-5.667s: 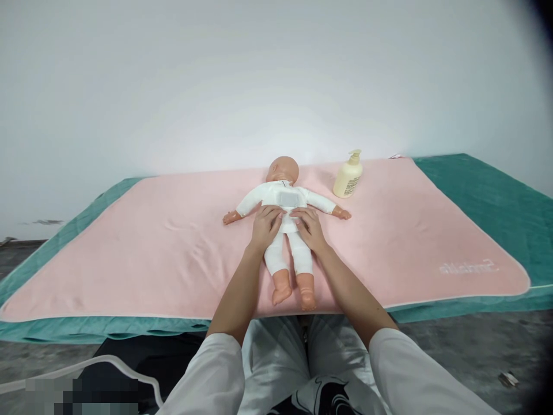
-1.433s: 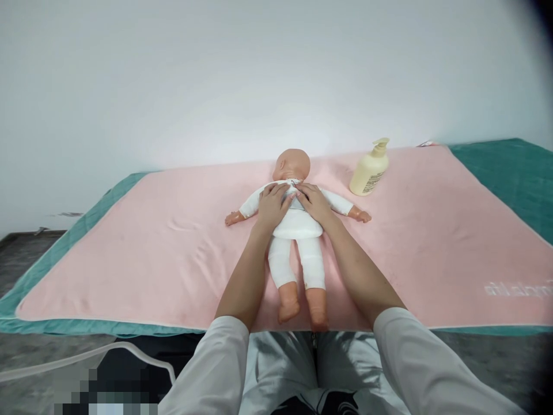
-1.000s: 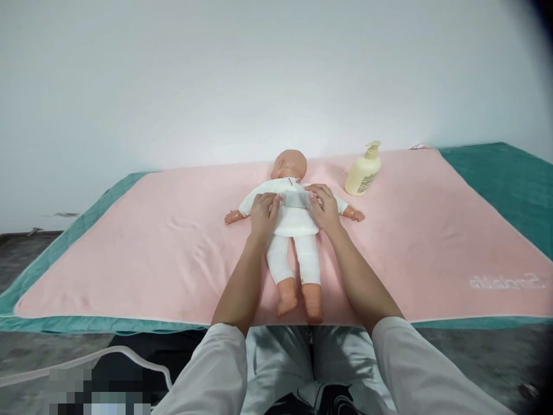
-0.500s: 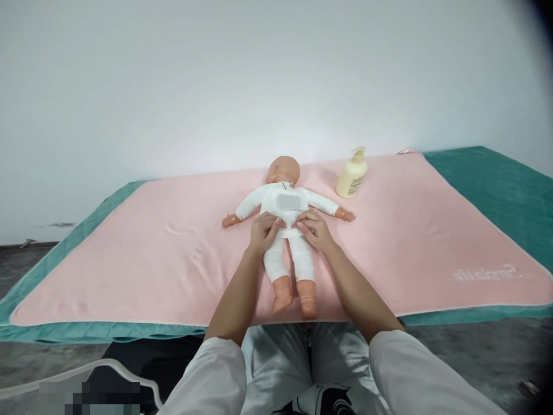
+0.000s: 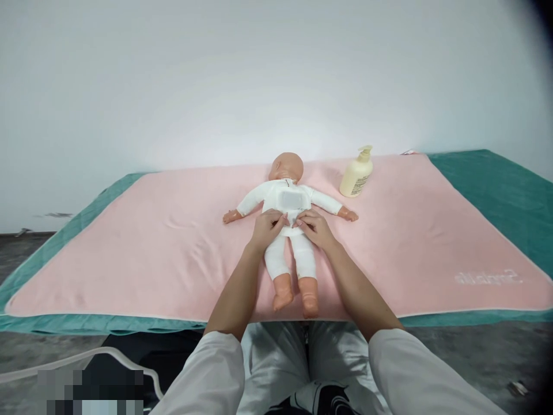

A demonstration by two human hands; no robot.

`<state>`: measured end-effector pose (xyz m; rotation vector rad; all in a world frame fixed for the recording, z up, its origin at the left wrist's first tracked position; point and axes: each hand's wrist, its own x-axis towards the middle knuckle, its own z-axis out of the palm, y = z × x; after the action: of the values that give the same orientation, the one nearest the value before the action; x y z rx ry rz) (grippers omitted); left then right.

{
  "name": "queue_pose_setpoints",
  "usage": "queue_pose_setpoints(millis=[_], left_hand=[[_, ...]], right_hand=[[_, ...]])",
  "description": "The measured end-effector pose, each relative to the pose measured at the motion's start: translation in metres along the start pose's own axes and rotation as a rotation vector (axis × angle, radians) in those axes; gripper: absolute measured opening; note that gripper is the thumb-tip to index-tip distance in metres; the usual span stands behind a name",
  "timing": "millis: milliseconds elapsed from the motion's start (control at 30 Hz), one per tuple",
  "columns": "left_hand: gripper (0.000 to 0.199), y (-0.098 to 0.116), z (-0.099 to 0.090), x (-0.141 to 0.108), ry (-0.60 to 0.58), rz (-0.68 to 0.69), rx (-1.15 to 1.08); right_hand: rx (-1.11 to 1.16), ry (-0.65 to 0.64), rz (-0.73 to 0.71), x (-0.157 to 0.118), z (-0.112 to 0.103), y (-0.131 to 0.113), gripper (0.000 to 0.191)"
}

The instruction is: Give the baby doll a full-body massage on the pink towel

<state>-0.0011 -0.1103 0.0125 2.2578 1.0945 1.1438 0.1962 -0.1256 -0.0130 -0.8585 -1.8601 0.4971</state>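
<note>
A baby doll (image 5: pixel 273 195) with a white cloth body lies on its front, head away from me and feet towards me. Its arms are spread out to both sides. In the middle of its back is a pale grey rectangular panel (image 5: pixel 292 200). My left hand (image 5: pixel 268 227) is on the left of the doll's lower back, thumb and fingers pinched at the white cloth. Mirroring it, my right hand (image 5: pixel 316 227) pinches the cloth on the right side. The two sets of fingertips are close together just below the panel; any fold between them is too small to see.
A pale yellow pump bottle (image 5: pixel 356 177) stands to the right of the doll's head. Under everything lies a pink blanket (image 5: pixel 151 248) over a green cover (image 5: pixel 510 190). A white wall (image 5: pixel 259 75) rises behind the table. A grey chair-like frame (image 5: pixel 78 360) shows at lower left.
The view has shifted slightly. My hands stay on the doll's lower back, with the fingertips moved only a little, and the doll still lies in the same pose.
</note>
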Motion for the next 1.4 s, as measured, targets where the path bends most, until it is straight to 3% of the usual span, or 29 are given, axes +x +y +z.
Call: queue_pose_setpoints(millis=[233,500,1067,1267,1400], left_hand=[[0.048,0.001,0.0007,0.0005,0.011,-0.029,-0.015],[0.046,0.0027,0.0014,-0.0006,0.163,-0.054,-0.016],[0.045,0.0001,0.0026,0.0032,0.027,-0.043,0.071],[0.04,-0.0007,0.0032,0.0003,0.1,0.006,0.107],[0.036,-0.0006,0.0035,-0.0003,0.153,0.022,0.123]], right_hand=[[-0.076,0.017,-0.046,-0.0019,0.0021,0.0,0.035],[-0.165,0.115,-0.108,-0.0018,0.0026,-0.0033,0.028],[-0.125,0.105,0.046,0.0005,0.0078,0.0059,0.03],[-0.145,0.152,-0.04,-0.001,0.0093,0.003,0.026],[-0.172,0.154,-0.02,-0.0009,0.0095,0.0027,0.026]])
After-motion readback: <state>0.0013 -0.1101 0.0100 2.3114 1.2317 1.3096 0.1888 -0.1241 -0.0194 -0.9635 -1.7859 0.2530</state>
